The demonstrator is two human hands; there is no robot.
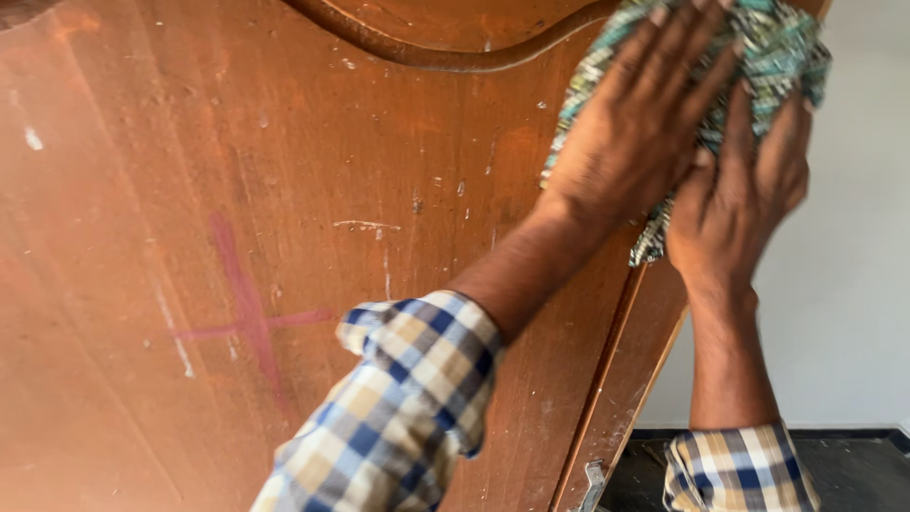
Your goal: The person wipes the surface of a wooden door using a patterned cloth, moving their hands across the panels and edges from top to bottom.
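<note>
A brown wooden door (237,237) fills most of the view, scratched and flecked with white, with a faint pink cross mark. Both hands press a green and white patterned cloth (777,47) against the door's upper right edge. My left hand (635,114) lies flat on the cloth, fingers spread upward. My right hand (739,190) grips the cloth from the door's edge side. Both arms wear blue, yellow and white checked sleeves.
A carved curved moulding (445,52) runs across the door's top. A metal fitting (592,484) sits low on the door's edge. Behind the door stands a pale wall (853,284) above a dark floor (853,469).
</note>
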